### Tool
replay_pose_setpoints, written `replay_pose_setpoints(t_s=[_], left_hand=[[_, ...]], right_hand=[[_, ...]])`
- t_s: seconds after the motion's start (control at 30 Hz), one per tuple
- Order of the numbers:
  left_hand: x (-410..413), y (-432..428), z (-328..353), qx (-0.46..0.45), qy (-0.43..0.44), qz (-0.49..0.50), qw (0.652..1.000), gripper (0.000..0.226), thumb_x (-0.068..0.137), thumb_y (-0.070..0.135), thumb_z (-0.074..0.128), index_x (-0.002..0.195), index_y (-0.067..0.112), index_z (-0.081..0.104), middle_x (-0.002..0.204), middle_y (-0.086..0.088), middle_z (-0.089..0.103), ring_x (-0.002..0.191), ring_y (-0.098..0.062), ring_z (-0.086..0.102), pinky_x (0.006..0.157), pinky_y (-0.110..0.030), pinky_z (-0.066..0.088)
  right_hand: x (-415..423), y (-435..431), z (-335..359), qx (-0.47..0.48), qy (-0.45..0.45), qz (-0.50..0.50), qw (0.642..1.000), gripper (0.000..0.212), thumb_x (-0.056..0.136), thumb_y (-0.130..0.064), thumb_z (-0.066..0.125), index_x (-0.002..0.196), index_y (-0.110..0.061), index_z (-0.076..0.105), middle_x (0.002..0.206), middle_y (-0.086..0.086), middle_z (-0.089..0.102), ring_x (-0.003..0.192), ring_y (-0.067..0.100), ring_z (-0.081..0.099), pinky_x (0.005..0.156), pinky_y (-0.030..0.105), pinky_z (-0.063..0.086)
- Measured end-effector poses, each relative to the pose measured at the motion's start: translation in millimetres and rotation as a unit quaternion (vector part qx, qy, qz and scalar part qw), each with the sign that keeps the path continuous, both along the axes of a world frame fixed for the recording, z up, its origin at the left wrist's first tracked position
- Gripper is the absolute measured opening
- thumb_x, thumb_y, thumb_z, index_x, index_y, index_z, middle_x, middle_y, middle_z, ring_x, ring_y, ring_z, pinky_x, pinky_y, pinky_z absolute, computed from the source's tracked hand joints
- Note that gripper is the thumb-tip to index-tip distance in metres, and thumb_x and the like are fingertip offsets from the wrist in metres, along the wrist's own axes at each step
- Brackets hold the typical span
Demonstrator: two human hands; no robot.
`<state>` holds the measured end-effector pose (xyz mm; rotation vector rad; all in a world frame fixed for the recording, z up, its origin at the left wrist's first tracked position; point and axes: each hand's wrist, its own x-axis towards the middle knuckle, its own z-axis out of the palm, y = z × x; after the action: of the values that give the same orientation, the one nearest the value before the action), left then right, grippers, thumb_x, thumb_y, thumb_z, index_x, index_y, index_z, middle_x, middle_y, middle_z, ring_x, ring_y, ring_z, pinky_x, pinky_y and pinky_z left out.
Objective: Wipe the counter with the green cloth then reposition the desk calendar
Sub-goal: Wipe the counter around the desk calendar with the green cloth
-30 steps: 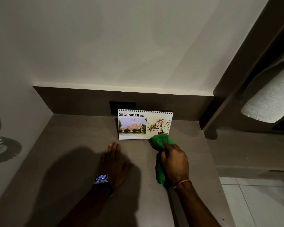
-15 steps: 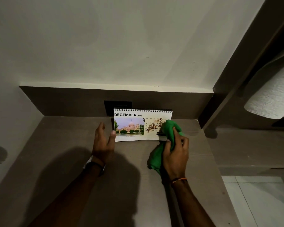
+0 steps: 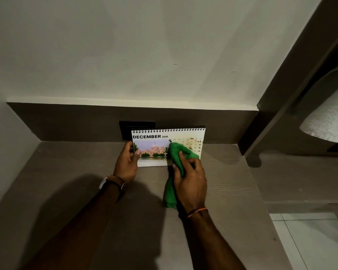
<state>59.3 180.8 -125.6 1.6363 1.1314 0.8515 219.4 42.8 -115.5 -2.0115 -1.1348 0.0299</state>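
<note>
The desk calendar [image 3: 168, 147] stands upright at the back edge of the desk [image 3: 66, 182], right of middle. The left hand [image 3: 126, 162] has its grip closed on the calendar's left edge. The right hand [image 3: 190, 182] clutches the green cloth [image 3: 176, 158], pressing it against the calendar's front.

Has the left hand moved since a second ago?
Yes. The left hand left the brown counter and went forward toward the back wall, now gripping the left edge of the white spiral-bound desk calendar.
</note>
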Motion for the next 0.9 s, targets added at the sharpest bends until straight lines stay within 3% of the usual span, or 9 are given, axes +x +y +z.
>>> replay_pose_setpoints(t_s=[0.1,0.23,0.33,0.43,0.53,0.73,0.8,0.9], left_hand=[[-1,2,-1,0.018,0.003,-0.014,1.000,0.027,0.105,0.020,0.045,0.131,0.018,0.051,0.132,-0.001,0.062,0.122,-0.016,0.059,0.101,-0.026,0.046],[-4,5,-2,0.033,0.016,-0.022,0.999,0.035,0.105,0.025,0.044,0.138,0.016,0.050,0.136,-0.005,0.063,0.128,-0.017,0.059,0.108,-0.038,0.047],[-5,8,1,0.014,0.015,-0.019,1.000,0.040,0.104,0.022,0.046,0.144,0.016,0.047,0.142,-0.004,0.060,0.132,-0.019,0.056,0.112,-0.039,0.044],[-6,8,4,0.004,0.015,-0.016,1.000,0.042,0.103,0.018,0.047,0.145,0.017,0.047,0.142,-0.003,0.060,0.132,-0.018,0.056,0.114,-0.040,0.044],[-7,9,8,-0.008,0.015,-0.018,1.000,0.044,0.103,0.016,0.047,0.147,0.012,0.044,0.145,-0.010,0.059,0.135,-0.025,0.055,0.115,-0.048,0.043],[-8,9,14,-0.006,0.022,-0.029,0.999,0.041,0.104,0.014,0.046,0.145,0.010,0.046,0.140,-0.013,0.063,0.130,-0.026,0.059,0.114,-0.051,0.043],[-7,10,14,-0.001,0.023,-0.026,0.999,0.042,0.103,0.015,0.047,0.145,0.010,0.046,0.139,-0.013,0.063,0.130,-0.024,0.059,0.115,-0.050,0.042],[-7,11,13,0.000,0.016,-0.024,1.000,0.040,0.103,0.013,0.047,0.143,0.009,0.048,0.136,-0.013,0.065,0.128,-0.025,0.061,0.114,-0.052,0.043]], right_hand=[[8,-3,1,-0.014,0.005,-0.019,1.000,0.042,0.086,-0.027,0.070,0.128,-0.031,0.067,0.106,0.000,0.060,0.089,0.021,0.062,0.074,0.038,0.057],[29,-1,10,0.061,0.043,-0.097,0.992,0.038,0.087,-0.022,0.071,0.125,-0.025,0.069,0.101,-0.003,0.058,0.083,0.010,0.056,0.077,0.032,0.057],[21,15,18,0.072,0.029,-0.062,0.995,0.039,0.085,-0.019,0.070,0.124,-0.025,0.070,0.103,-0.001,0.060,0.087,0.016,0.060,0.079,0.028,0.053],[6,25,17,0.009,-0.018,0.018,1.000,0.041,0.085,-0.022,0.067,0.126,-0.027,0.069,0.106,0.000,0.061,0.093,0.022,0.061,0.078,0.034,0.054],[12,19,10,-0.031,-0.036,0.013,0.999,0.039,0.086,-0.024,0.064,0.125,-0.028,0.069,0.109,0.000,0.061,0.093,0.024,0.062,0.076,0.037,0.056],[51,24,26,0.099,0.012,-0.116,0.988,0.030,0.085,-0.016,0.069,0.115,-0.022,0.074,0.104,0.003,0.061,0.088,0.021,0.063,0.077,0.031,0.053],[42,35,32,0.099,-0.001,-0.068,0.993,0.032,0.083,-0.016,0.069,0.114,-0.020,0.074,0.103,0.005,0.061,0.090,0.025,0.063,0.077,0.034,0.053],[24,38,25,0.016,-0.047,0.028,0.998,0.036,0.082,-0.023,0.067,0.118,-0.023,0.072,0.105,0.005,0.062,0.092,0.030,0.062,0.077,0.039,0.054]])
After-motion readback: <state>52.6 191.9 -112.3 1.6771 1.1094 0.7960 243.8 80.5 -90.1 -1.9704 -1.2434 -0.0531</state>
